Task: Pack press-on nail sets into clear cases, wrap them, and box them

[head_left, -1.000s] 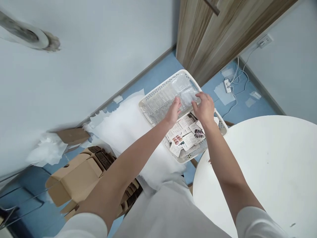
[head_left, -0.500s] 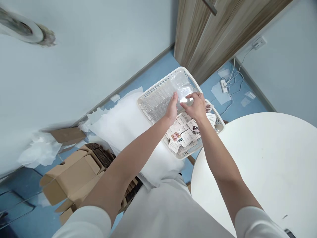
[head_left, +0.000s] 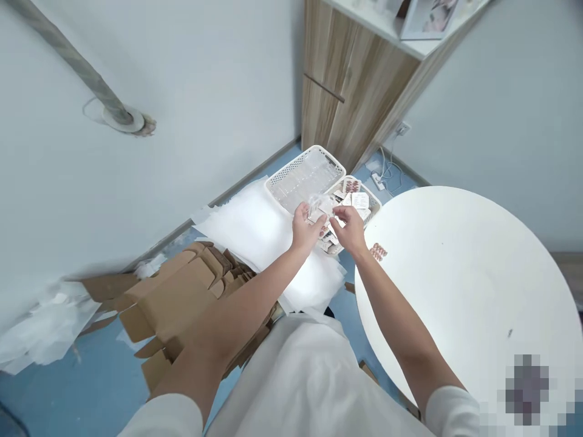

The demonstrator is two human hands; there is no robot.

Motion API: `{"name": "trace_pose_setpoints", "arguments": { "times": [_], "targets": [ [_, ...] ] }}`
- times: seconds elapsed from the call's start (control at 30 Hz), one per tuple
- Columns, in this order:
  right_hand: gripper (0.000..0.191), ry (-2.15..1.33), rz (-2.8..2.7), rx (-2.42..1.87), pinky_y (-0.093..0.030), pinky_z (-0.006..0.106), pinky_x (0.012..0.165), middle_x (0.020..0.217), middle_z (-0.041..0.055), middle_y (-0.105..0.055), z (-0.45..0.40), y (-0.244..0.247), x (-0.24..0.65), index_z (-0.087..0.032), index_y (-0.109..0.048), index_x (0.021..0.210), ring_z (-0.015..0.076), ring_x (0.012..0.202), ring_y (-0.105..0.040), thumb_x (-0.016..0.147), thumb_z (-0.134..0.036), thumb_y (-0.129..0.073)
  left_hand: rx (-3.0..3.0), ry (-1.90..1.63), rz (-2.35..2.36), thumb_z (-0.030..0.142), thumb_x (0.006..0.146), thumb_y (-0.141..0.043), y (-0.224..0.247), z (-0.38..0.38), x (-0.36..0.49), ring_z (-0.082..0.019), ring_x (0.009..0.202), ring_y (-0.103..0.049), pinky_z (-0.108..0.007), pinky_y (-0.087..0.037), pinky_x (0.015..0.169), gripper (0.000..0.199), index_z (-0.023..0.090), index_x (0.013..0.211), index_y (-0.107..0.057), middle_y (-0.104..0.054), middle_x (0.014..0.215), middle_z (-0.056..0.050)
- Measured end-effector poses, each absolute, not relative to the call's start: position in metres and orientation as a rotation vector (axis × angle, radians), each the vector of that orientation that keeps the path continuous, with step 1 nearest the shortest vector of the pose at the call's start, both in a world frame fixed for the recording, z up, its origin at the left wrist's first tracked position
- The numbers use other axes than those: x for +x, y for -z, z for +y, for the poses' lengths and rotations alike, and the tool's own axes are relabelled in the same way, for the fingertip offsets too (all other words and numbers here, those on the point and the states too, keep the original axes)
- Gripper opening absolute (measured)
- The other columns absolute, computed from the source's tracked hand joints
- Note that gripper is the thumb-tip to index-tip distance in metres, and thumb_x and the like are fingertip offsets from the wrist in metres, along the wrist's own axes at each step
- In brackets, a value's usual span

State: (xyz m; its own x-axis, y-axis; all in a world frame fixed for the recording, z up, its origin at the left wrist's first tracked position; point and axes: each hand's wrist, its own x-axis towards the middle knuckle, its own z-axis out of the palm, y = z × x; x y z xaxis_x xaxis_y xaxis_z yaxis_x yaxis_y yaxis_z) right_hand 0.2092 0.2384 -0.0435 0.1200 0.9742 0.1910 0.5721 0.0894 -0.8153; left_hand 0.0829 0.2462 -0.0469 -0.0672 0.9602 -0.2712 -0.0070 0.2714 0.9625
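Note:
My left hand (head_left: pixel 306 232) grips a small clear plastic package (head_left: pixel 319 205) between thumb and fingers. On the package's other side is my right hand (head_left: pixel 350 229), its thumb and fingertips pinched at the edge. Directly below them is a white basket (head_left: pixel 374 203) of printed cards (head_left: pixel 359 200), some showing press-on nails. Behind it, to the left, a second white basket (head_left: pixel 297 162) holds many flat clear plastic packages (head_left: pixel 303 180). A set of reddish press-on nails (head_left: pixel 378 251) lies at the edge of the round table, beside my right wrist.
The round white table (head_left: pixel 460 279) stands at my right. White foam sheets (head_left: pixel 255 221) are stacked before me, with brown cardboard boxes (head_left: pixel 177 297) to their left. A wood-grain cabinet (head_left: pixel 341 79) fills the corner; a power strip (head_left: pixel 377 181) with cables lies on the floor.
My hands have drawn the clear package back from over the package basket to over the card basket. The view has tilted up, and the nails on the table now show.

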Motion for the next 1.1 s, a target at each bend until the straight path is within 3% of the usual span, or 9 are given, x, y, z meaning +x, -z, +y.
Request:
{"name": "trace_pose_setpoints", "arguments": {
  "times": [0.17,0.4,0.7,0.93,1.1],
  "targets": [
    [0.025,-0.738,-1.198,-1.63,-0.049,0.034,0.076,0.092,0.0038,-0.054,0.134,0.041,0.205,-0.02,-0.051,0.091,0.015,0.078,-0.057,0.069,-0.03,-0.059,1.122,-1.083,1.274,0.016,0.073,-0.061,0.048,0.169,0.088,-0.021,0.121,-0.042,-0.033,-0.04,0.095,0.063,0.019,0.129,-0.033,-0.044,0.13,-0.013],
    [0.068,-0.949,-0.622,-1.539,-0.052,0.031,0.065,0.099,-0.0005,-0.044,0.015,0.043,0.218,-0.032,-0.035,0.115,0.0128,0.074,-0.06,0.057,-0.029,-0.07,1.122,-0.907,0.99,0.014,0.074,-0.057,0.045,0.097,0.11,-0.018,0.102,-0.056,-0.035,-0.041,0.09,0.048,0.015,0.12,-0.044,-0.063,0.104,-0.011],
    [0.037,-0.878,-0.312,-1.559,-0.047,0.033,0.071,0.087,0.0012,-0.058,-0.087,0.04,0.263,-0.023,-0.054,0.095,0.0155,0.074,-0.062,0.063,-0.037,-0.067,1.187,-0.503,0.734,0.018,0.072,-0.06,0.048,0.032,0.172,-0.02,0.096,-0.059,-0.035,-0.045,0.08,0.05,0.015,0.119,-0.045,-0.065,0.103,-0.013],
    [0.036,-0.937,-0.2,-1.53,-0.045,0.033,0.072,0.081,0.0033,-0.065,-0.143,0.033,0.328,-0.021,-0.054,0.089,0.0184,0.072,-0.064,0.064,-0.043,-0.067,1.336,-0.253,0.565,0.024,0.076,-0.058,0.044,-0.012,0.234,-0.021,0.1,-0.057,-0.037,-0.042,0.085,0.043,0.016,0.117,-0.048,-0.063,0.105,-0.014],
    [0.035,-0.981,-0.199,-1.481,-0.046,0.032,0.071,0.084,0.0025,-0.065,-0.159,0.036,0.368,-0.022,-0.054,0.087,0.0178,0.071,-0.065,0.063,-0.042,-0.068,1.329,-0.389,0.771,0.034,0.067,-0.068,0.049,-0.03,0.266,-0.024,0.116,-0.046,-0.034,-0.042,0.086,0.07,0.024,0.128,-0.034,-0.033,0.138,-0.014]
  ]
}}
